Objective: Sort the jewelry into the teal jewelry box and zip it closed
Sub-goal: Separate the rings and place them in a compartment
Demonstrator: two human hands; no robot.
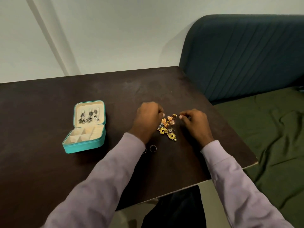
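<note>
- Both grips are curling narrow: left hand (148, 118) and right hand (195, 123) are flanking the jewelry pile (167, 127); whether they're pinching anything is unclear.
- Teal jewelry box (85, 127) is lying open on the worktop (49, 170).

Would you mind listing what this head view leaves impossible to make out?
- Left hand and right hand: fingers curl away from the camera, so whether either pinches anything is unclear.
- Second ring: mostly hidden under the left sleeve, beside the plain ring.
- Earrings in the jewelry box lid: too small to count.
- Jewelry pile: pieces overlap.
</note>
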